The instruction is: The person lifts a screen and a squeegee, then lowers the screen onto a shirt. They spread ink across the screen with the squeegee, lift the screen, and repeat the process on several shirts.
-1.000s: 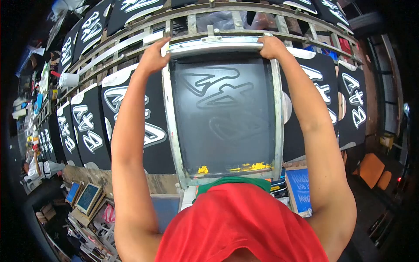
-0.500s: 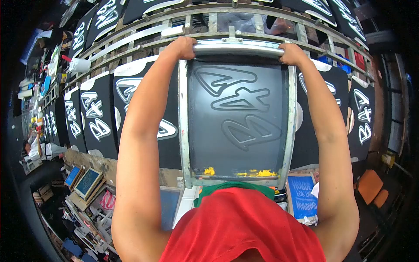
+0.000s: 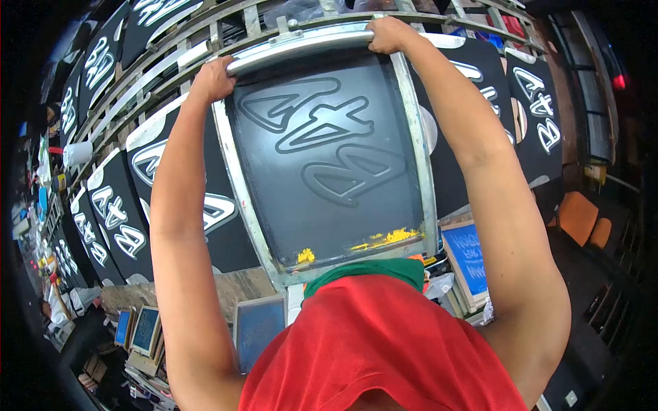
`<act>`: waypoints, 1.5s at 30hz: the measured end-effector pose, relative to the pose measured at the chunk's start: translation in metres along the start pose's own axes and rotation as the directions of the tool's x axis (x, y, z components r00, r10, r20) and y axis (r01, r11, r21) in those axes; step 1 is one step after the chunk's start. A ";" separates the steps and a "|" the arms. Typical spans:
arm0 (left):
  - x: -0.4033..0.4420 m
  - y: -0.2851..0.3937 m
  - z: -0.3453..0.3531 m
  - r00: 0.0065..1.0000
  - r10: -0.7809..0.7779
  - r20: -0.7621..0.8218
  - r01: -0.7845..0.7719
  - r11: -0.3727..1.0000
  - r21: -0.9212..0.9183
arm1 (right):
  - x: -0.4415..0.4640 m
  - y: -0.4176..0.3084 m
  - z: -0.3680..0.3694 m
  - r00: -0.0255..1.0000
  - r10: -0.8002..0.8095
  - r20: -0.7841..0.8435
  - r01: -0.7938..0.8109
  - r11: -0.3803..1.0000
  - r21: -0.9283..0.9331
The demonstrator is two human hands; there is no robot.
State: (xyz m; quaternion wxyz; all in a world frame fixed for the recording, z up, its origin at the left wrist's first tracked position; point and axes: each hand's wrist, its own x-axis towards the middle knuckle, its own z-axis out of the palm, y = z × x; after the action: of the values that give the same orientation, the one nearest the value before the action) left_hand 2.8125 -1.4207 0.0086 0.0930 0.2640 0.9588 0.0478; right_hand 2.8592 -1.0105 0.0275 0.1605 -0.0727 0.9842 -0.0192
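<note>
Both my hands grip a long silver squeegee lying across the far end of a screen printing frame. My left hand is closed round its left end, and my right hand round its right end. Inside the frame, the dark mesh carries large outlined letters, with yellow smears along its near edge. What lies beneath the mesh is hidden. Black fabric panels with white lettering, such as one panel on the left and another on the right, flank the frame.
A slatted metal rail runs along the far side. A white bucket stands on the left. Blue-meshed screens lean near me. An orange chair is at the right. A person in white clothing is at the far left.
My view has tilted and shifted, so the frame and table now appear slanted and farther left. Both hands stay on the squeegee at the frame's far end.
</note>
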 end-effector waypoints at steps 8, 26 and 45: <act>-0.054 0.027 0.006 0.993 -0.080 0.084 0.080 0.997 0.013 | -0.058 -0.007 0.022 0.999 -0.018 0.036 0.017 0.999 0.029; -0.497 0.196 0.056 0.977 0.109 -0.185 -0.134 0.982 -0.130 | -0.523 -0.158 0.132 0.916 0.014 -0.400 0.102 0.959 0.266; -0.445 0.245 0.069 0.867 -0.497 0.039 0.328 0.510 -0.795 | -0.545 -0.065 0.197 0.548 0.785 0.288 -0.688 0.228 0.689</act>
State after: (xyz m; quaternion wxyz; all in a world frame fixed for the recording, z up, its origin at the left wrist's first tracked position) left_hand 3.3240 -1.4373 0.0441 0.1128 -0.0461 0.8794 0.4603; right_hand 3.4417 -0.9967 0.0154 0.1047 0.4733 0.8049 -0.3423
